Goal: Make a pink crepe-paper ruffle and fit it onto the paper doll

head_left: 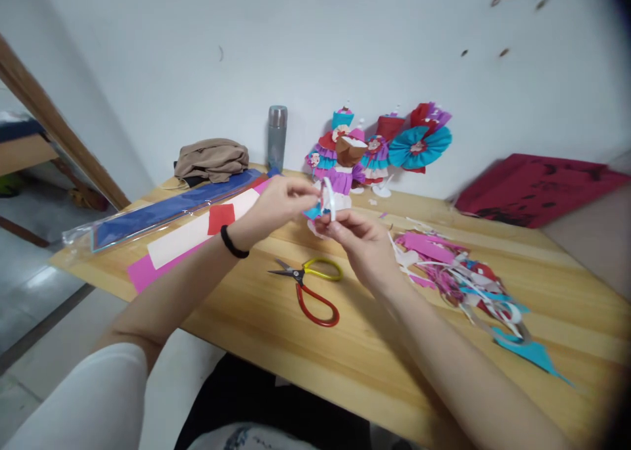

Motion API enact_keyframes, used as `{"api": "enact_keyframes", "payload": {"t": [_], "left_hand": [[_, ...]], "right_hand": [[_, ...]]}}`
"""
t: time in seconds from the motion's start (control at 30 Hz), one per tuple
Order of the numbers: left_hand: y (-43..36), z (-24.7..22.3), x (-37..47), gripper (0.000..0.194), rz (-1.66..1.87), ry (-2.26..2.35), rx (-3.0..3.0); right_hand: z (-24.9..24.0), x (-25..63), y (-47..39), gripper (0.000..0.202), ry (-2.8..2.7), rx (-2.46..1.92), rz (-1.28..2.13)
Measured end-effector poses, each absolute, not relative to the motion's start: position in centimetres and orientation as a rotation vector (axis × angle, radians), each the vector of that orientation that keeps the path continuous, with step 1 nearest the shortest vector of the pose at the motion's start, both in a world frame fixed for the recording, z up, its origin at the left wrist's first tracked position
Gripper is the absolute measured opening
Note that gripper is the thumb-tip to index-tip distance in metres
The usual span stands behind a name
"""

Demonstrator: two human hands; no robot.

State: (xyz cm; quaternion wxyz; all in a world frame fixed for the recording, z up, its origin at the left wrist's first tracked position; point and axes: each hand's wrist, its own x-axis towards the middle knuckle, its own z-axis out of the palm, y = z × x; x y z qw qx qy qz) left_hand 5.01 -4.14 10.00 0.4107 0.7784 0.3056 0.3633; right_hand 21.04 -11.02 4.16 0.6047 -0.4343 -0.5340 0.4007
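A small white looped strip (329,200) is upright above the wooden table, its lower end pinched between the thumb and fingers of my right hand (367,246). My left hand (283,203) is at its left side, thumb and fingers drawn together; whether they grip the strip is too small to make out. Bits of blue and red show behind the strip, between the hands. Below the hands, scissors (298,276) with one yellow and one red handle lie with their blades slightly apart.
Ruffled paper dresses (377,141) stand by the wall beside a grey bottle (277,138). Coloured scraps (458,272) lie right. Pink and cream sheets (182,240), a red piece (221,219), a blue packet (148,210) and brown cloth (211,159) lie left. A dark red bag (537,187) is back right.
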Motion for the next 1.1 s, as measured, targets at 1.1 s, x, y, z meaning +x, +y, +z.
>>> {"api": "enact_keyframes", "payload": {"t": [1.1], "left_hand": [[-1.3,0.2,-6.0,0.023,0.342,1.381,2.593]], "right_hand": [[1.2,21.3,-9.8,0.018,-2.086,-1.38,0.718]]}}
